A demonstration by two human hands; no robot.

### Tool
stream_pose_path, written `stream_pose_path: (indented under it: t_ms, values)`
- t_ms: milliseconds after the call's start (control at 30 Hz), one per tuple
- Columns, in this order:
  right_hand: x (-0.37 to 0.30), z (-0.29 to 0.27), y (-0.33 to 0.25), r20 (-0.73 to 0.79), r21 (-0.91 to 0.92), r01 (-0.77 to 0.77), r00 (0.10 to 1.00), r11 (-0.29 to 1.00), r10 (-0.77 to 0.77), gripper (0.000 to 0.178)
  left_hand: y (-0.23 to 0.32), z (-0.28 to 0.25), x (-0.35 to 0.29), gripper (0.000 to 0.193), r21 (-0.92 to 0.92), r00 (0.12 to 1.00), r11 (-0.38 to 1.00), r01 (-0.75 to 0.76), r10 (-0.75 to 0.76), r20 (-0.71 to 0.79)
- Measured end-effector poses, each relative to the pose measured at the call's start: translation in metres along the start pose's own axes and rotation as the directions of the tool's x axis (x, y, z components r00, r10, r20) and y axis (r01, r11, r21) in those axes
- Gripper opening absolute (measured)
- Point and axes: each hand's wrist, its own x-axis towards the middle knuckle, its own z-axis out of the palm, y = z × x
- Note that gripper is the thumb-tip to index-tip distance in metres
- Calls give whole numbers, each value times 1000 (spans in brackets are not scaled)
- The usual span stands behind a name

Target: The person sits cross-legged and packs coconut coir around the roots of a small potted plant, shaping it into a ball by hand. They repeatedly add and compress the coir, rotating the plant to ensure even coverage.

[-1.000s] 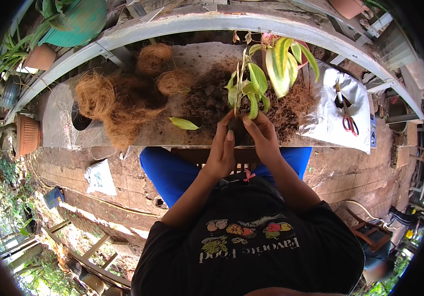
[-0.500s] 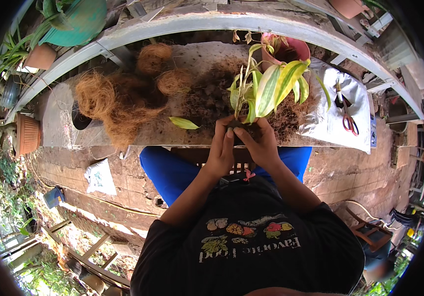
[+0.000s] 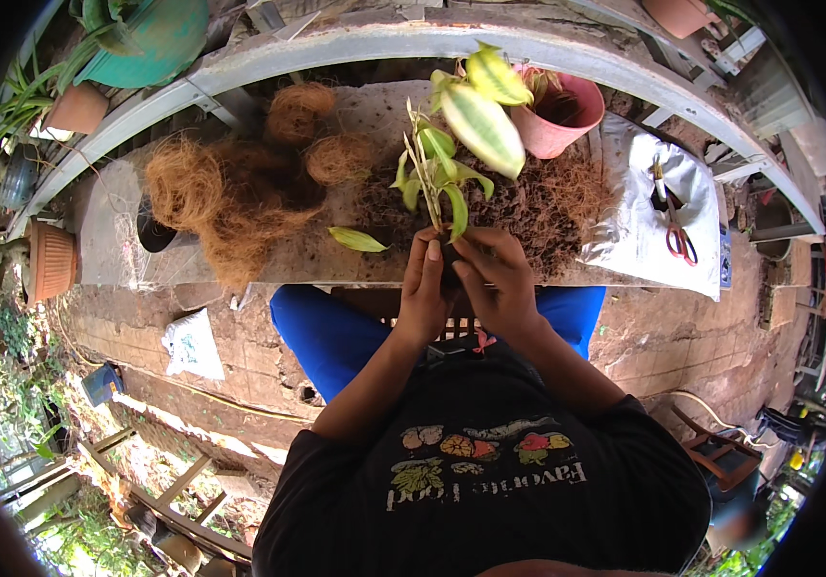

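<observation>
**Two-handed hold on a variegated plant (image 3: 439, 146)**

Curling the left hand (image 3: 423, 293) closed around the dark base (image 3: 449, 258); bringing half-bent right fingers (image 3: 486, 252) against it, not revealing whether gripping or only touching. Holding the plant over the table's (image 3: 105, 240) front edge, nearer than the pink pot (image 3: 567, 125). Best supporting evenly from both sides, pressing gently, sparing the stems. Showing broad green-and-yellow leaves, some drooping, among pale, dry-looking stalks (image 3: 420, 159).

**One plant (image 3: 475, 125), one pink pot (image 3: 550, 137)**

One left hand (image 3: 425, 296) and one right hand (image 3: 500, 284) are holding the plant. Right of it, the pink pot is sitting; one pair of scissors (image 3: 675, 229) is lying on one sack (image 3: 632, 231). Left of the plant, one loose leaf (image 3: 357, 239), two fibre clumps (image 3: 300, 112) (image 3: 339, 158) and one fibre heap (image 3: 230, 207) are lying.
</observation>
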Motion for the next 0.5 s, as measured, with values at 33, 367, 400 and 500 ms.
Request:
stream_pose_path:
  t_ms: [33, 367, 400, 500]
  values:
    - [3, -4, -4, 27, -52, 65, 998, 997, -64, 29, -2, -6, 0, 33, 24, 1000, 1000, -14, 14, 21]
    - [12, -10, -29, 199, -246, 155, 974, 957, -106, 45, -3, -10, 0, 32, 381, 993, 921, -84, 108, -43]
    - [10, -7, -24, 151, -164, 115, 984, 980, -90, 44, -2, -9, 0, 32, 288, 993, 953, -96, 110, -33]
    - [2, 3, -3, 27, 116, -87, 996, 989, 84, 38, 3, 0, 3, 33, 391, 983, 904, -173, 185, 7]
